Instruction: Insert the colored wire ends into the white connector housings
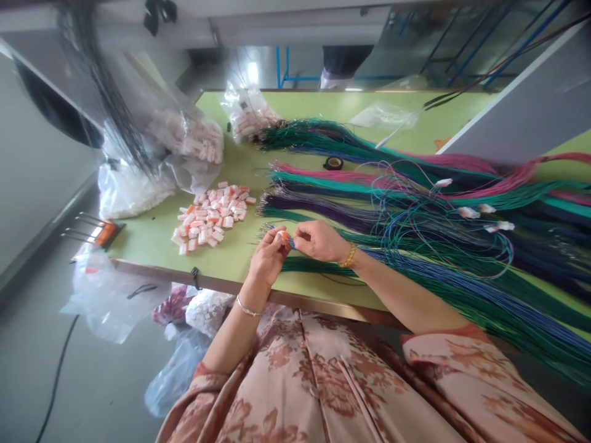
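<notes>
One orange-and-white connector (284, 236) between left hand's (268, 255) fingertips, right hand (321, 240) closed just beside it, contents unclear, one tape roll (333, 163) on green surface (143, 237)

Left hand (268, 255) pinches a small white-and-orange plastic connector (283, 236); right hand (321, 241) closes its fingertips just beside it; loose orange-and-white plastic connectors (212, 218) lie at nine o'clock; round black tape roll (333, 163), one o'clock.

Head-worn | faces forward and down | near left hand (268, 255), right hand (323, 240)
</notes>
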A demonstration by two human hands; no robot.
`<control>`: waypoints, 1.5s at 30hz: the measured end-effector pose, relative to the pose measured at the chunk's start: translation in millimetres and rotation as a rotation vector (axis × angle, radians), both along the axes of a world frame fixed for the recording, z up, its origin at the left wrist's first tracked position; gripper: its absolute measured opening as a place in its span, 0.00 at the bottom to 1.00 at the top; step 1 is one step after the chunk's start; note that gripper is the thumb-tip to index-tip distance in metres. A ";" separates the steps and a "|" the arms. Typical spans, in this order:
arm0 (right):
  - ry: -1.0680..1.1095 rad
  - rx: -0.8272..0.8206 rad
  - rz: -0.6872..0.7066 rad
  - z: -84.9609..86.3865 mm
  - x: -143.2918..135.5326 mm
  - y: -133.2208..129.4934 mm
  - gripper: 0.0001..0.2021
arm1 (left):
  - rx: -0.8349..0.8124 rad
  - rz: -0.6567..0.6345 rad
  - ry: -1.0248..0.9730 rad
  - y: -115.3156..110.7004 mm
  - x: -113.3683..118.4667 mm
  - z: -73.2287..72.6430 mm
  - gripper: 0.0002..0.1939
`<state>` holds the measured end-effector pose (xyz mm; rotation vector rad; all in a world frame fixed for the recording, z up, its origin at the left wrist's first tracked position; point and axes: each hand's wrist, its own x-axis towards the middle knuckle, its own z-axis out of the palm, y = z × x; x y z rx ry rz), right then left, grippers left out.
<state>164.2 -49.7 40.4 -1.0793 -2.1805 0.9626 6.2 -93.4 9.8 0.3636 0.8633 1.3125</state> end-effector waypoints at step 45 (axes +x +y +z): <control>-0.051 0.171 -0.082 -8.5 -20.2 -4.4 0.08 | 0.098 0.218 0.297 3.8 5.7 5.3 0.17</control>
